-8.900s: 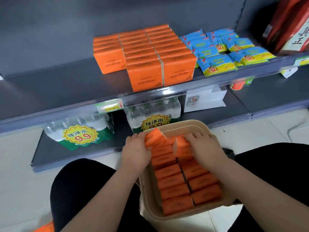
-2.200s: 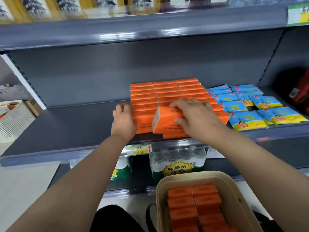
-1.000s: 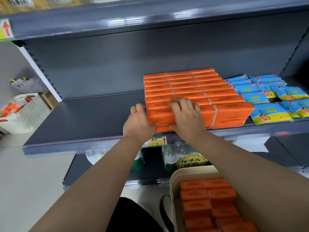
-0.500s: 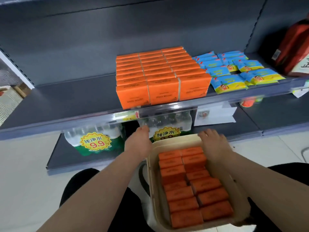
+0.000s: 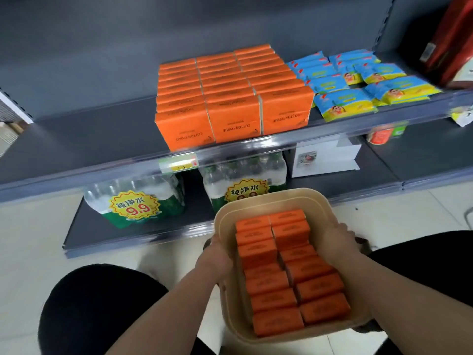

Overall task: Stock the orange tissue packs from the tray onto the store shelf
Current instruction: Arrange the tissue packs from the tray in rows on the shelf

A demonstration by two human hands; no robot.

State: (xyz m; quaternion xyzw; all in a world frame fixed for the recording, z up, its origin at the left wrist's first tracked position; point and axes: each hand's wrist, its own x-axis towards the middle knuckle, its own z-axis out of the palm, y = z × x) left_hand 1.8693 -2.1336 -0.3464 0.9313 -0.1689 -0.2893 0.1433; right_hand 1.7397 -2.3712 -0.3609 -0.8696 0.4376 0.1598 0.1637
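A beige tray sits low between my knees, holding two columns of orange tissue packs. My left hand grips the tray's left rim, its fingers hidden behind the wall. My right hand curls over the right rim. Neither hand holds a pack. On the grey store shelf above, three rows of orange packs stand upright, reaching the front edge.
Blue and yellow packets lie right of the orange rows; a red bag is at the far right. The lower shelf carries shrink-wrapped water bottles and a white box. The shelf left of the orange rows is bare.
Both hands have left the orange packs on the shelf and come down to the tray, taking hold of its two side rims. My view has dropped from the shelf toward the tray.
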